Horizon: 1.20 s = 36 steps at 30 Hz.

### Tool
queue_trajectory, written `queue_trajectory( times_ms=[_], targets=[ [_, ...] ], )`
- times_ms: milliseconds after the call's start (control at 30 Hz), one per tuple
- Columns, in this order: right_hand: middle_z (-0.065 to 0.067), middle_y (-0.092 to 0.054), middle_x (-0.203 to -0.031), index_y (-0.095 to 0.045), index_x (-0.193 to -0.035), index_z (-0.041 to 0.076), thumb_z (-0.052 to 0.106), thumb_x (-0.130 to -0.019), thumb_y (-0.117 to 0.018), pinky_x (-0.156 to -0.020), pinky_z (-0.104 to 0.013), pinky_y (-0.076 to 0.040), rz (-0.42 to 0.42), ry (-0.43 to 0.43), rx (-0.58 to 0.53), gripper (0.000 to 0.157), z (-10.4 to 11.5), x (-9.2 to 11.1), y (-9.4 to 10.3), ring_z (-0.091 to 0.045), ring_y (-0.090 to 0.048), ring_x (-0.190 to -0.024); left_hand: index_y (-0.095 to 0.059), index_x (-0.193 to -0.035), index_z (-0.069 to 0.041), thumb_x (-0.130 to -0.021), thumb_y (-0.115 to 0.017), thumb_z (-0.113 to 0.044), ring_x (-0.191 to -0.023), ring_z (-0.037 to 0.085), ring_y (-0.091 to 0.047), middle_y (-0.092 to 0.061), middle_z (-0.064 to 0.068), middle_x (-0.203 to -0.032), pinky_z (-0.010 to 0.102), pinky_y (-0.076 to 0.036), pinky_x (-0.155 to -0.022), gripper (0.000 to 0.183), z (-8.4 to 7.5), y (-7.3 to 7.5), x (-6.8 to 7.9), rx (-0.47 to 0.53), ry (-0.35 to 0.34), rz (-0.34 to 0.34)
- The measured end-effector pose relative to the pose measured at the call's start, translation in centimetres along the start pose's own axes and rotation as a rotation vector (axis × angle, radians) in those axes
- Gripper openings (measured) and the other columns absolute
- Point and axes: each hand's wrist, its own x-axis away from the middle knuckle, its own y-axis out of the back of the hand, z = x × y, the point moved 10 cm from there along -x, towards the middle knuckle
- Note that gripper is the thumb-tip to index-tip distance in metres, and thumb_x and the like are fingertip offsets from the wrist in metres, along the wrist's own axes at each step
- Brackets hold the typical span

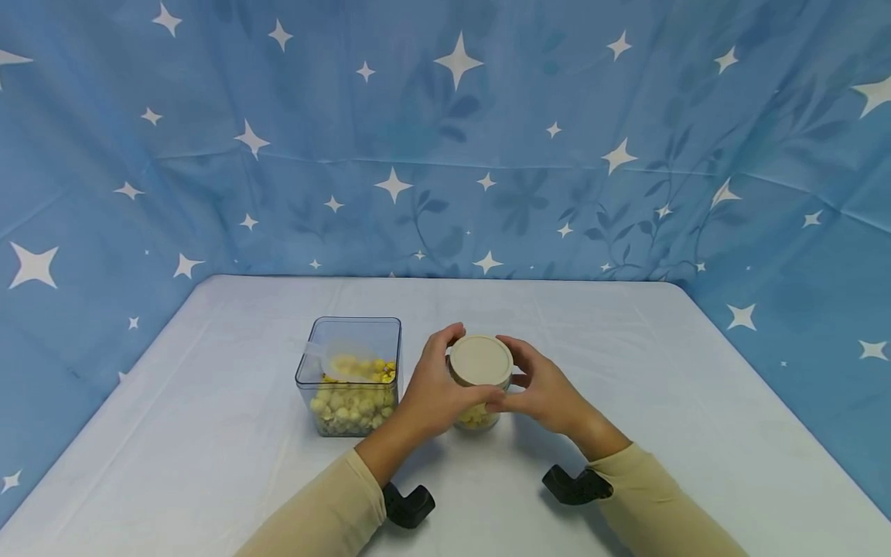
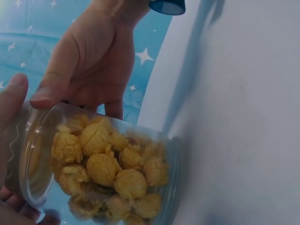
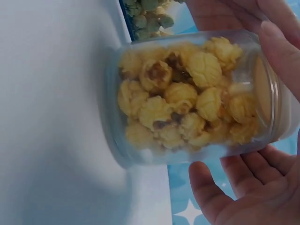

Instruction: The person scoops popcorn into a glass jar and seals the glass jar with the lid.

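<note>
A clear jar (image 1: 476, 422) of yellow popcorn (image 2: 108, 168) stands upright on the white table in the head view, topped by a round beige lid (image 1: 480, 360). My left hand (image 1: 433, 391) curls round the left side of the lid, its thumb across the front. From the other side my right hand (image 1: 548, 393) holds the lid and jar's upper edge, with both thumbs meeting at the front. In the right wrist view, dark brown spots mark some popcorn pieces (image 3: 173, 103) behind the clear wall.
Left of the jar is a square clear container (image 1: 348, 385) partly filled with popcorn. A translucent scoop (image 1: 316, 350) lies in it, popcorn in its bowl. Behind the white table (image 1: 209, 433) hangs a blue curtain (image 1: 418, 139) with white stars.
</note>
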Motion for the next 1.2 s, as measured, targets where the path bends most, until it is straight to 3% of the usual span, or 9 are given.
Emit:
queue_trajectory(
  times_ms=[267,400,600,833,1000,1200],
  targets=[
    [-0.015,-0.050,-0.142,-0.035,-0.150,-0.001,0.016,-0.079,-0.084,-0.103,-0.054,-0.043,-0.023,-0.031,0.012,0.088,-0.02,-0.30,-0.27,-0.032,-0.049,-0.128,-0.034,-0.151,-0.007,-0.080,-0.084,-0.036,-0.116,0.024,-0.051,-0.039,0.008,-0.145,0.045,-0.049,-0.093,0.091,-0.11,-0.19,-0.50,-0.064,0.004,0.010],
    [-0.016,-0.049,-0.142,-0.036,-0.150,-0.001,0.016,-0.080,-0.082,-0.103,-0.054,-0.043,-0.015,-0.029,0.013,0.085,0.21,-0.29,-0.32,-0.033,-0.048,-0.128,-0.034,-0.151,-0.007,-0.084,-0.080,-0.033,-0.117,0.025,-0.053,-0.042,0.010,-0.144,0.045,-0.048,-0.094,0.086,-0.16,-0.41,-0.67,-0.071,-0.011,0.059],
    [-0.016,-0.049,-0.142,-0.036,-0.150,-0.001,0.017,-0.082,-0.082,-0.103,-0.055,-0.043,-0.016,-0.026,0.024,0.084,0.26,-0.22,-0.22,-0.033,-0.048,-0.130,-0.029,-0.156,-0.012,-0.086,-0.077,-0.031,-0.120,0.025,-0.051,-0.041,0.009,-0.144,0.047,-0.047,-0.097,0.086,0.38,-0.88,-0.75,-0.003,0.029,0.141],
    [-0.014,-0.052,-0.140,-0.036,-0.150,0.000,0.026,-0.081,-0.084,-0.099,-0.051,-0.046,-0.017,-0.012,0.069,0.087,0.24,-0.12,-0.21,-0.030,-0.051,-0.126,-0.029,-0.154,-0.010,-0.078,-0.087,-0.031,-0.120,0.024,-0.050,-0.036,0.008,-0.148,0.045,-0.048,-0.097,0.098,0.55,-0.45,-0.67,0.043,0.020,0.062],
    [-0.015,-0.051,-0.140,-0.035,-0.150,-0.001,0.022,-0.079,-0.086,-0.098,-0.051,-0.046,-0.030,-0.014,0.071,0.091,0.33,-0.26,-0.24,-0.030,-0.051,-0.125,-0.033,-0.151,-0.009,-0.076,-0.088,-0.035,-0.116,0.023,-0.051,-0.039,0.007,-0.144,0.045,-0.048,-0.095,0.097,0.30,-0.18,-0.65,0.001,0.000,0.008],
    [-0.014,-0.050,-0.142,-0.036,-0.150,-0.001,0.020,-0.079,-0.083,-0.100,-0.054,-0.044,-0.033,-0.046,0.056,0.088,-0.05,-0.29,-0.27,-0.031,-0.048,-0.128,-0.034,-0.149,-0.008,-0.082,-0.082,-0.032,-0.116,0.024,-0.051,-0.041,0.008,-0.143,0.045,-0.049,-0.092,0.086,0.25,-0.66,-0.78,-0.020,-0.008,0.059]
  ],
)
